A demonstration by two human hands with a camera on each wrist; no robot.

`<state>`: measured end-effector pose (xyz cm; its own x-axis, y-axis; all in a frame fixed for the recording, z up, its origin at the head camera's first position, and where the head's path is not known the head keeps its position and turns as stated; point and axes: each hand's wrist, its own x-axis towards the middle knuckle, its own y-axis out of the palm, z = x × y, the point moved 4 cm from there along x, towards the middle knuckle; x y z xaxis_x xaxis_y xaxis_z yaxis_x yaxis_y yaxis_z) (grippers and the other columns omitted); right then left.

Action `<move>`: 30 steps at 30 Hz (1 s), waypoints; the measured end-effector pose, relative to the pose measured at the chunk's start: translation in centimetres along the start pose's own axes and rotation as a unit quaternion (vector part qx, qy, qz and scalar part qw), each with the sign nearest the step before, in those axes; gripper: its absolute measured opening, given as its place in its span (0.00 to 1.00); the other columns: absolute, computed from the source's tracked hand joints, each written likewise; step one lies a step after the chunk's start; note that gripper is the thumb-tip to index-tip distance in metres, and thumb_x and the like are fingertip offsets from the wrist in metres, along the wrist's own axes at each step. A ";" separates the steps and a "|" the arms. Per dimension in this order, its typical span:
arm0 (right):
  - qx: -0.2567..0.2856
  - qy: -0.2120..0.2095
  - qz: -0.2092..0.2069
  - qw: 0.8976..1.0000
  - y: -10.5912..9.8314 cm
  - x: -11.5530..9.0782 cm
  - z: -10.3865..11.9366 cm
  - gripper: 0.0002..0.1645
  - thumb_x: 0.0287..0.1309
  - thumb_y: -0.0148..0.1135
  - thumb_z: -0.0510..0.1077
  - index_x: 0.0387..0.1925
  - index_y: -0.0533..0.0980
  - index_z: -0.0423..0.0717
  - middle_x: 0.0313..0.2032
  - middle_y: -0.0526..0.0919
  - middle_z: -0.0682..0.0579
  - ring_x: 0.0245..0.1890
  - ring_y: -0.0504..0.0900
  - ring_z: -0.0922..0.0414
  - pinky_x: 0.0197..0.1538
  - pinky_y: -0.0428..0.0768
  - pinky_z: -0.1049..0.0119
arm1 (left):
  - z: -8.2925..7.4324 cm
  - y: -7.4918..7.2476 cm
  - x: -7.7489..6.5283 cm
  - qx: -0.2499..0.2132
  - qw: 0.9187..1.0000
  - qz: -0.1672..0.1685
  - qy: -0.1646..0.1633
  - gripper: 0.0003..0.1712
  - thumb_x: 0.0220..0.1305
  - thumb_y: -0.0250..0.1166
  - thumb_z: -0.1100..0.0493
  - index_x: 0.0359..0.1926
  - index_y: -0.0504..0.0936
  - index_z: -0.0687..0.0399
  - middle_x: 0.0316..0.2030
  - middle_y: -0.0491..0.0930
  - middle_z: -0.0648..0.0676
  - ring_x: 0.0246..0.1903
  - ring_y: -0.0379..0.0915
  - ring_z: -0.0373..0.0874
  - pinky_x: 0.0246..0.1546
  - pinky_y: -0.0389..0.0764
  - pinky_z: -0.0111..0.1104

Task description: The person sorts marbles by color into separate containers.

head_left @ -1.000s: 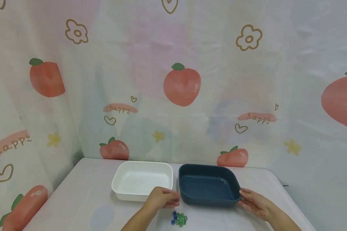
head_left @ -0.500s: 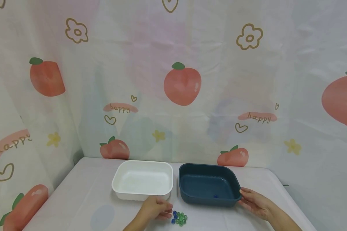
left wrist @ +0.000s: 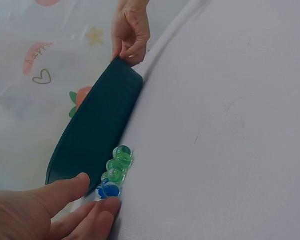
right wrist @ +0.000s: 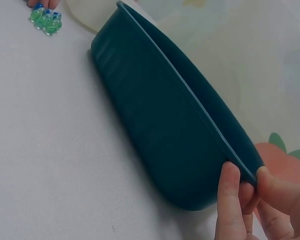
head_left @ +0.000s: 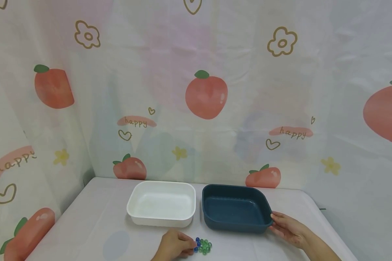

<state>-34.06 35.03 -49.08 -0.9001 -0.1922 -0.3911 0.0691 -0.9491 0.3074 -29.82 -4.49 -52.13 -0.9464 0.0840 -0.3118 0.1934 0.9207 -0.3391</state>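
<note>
A small cluster of green and blue glass marbles (head_left: 204, 246) lies on the table before the two basins. My left hand (head_left: 176, 243) is at the cluster's left side, fingertips beside the blue marbles (left wrist: 109, 190); in the left wrist view its thumb and fingers stand apart, with a gap between them. Whether a fingertip touches a marble is hard to tell. My right hand (head_left: 290, 230) pinches the right-hand rim of the dark blue plastic basin (right wrist: 155, 115), thumb (right wrist: 277, 187) on the rim and fingers under it. The basin rests on the table.
A white plastic basin (head_left: 160, 222) stands just left of the dark one, a narrow gap between them. Behind both hangs a printed curtain (head_left: 205, 152) that meets the back edge of the white-covered table (head_left: 85, 224).
My left hand has come back from near the dark basin, left and down to the marbles. A blue marble visible inside the dark basin earlier no longer shows. The right hand keeps its grip.
</note>
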 end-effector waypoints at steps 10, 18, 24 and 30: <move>-0.010 0.002 -0.018 1.000 0.2 0.1 0.0 0.45 0.68 0.58 0.38 0.71 0.42 0.26 0.37 0.81 0.51 0.38 0.83 0.61 0.52 0.85 0.64 | -0.8 0.7 -0.4 0.043 0.998 -0.036 0.043 0.09 0.46 0.79 0.60 0.26 0.86 0.55 0.21 0.82 0.48 0.23 0.77 0.38 0.26 0.81 0.31; -0.006 0.005 -0.030 1.000 0.2 0.1 0.0 0.44 0.68 0.58 0.38 0.71 0.42 0.26 0.36 0.82 0.51 0.37 0.83 0.61 0.51 0.85 0.65 | -1.4 1.0 -0.6 0.079 0.993 -0.056 0.065 0.12 0.39 0.81 0.64 0.23 0.84 0.55 0.20 0.80 0.47 0.23 0.75 0.39 0.26 0.79 0.32; -0.009 0.004 -0.043 0.999 0.3 0.1 0.0 0.45 0.69 0.57 0.38 0.72 0.41 0.27 0.36 0.82 0.51 0.37 0.82 0.61 0.51 0.85 0.65 | -1.3 1.0 -0.5 0.077 0.993 -0.057 0.068 0.11 0.40 0.81 0.65 0.23 0.85 0.54 0.19 0.81 0.46 0.22 0.76 0.38 0.26 0.80 0.32; -0.010 0.004 -0.047 0.999 0.3 0.1 0.1 0.46 0.67 0.59 0.37 0.72 0.42 0.26 0.35 0.82 0.51 0.37 0.83 0.61 0.51 0.85 0.64 | -0.7 0.9 -0.3 0.064 0.995 -0.047 0.054 0.10 0.42 0.80 0.64 0.25 0.86 0.53 0.20 0.82 0.46 0.24 0.76 0.38 0.28 0.81 0.32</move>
<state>-34.16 34.74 -48.95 -0.8992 -0.1044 -0.4249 -0.0066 -0.9678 0.2517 -29.59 -3.43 -51.71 -0.9828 0.0458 -0.1790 0.1271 0.8707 -0.4750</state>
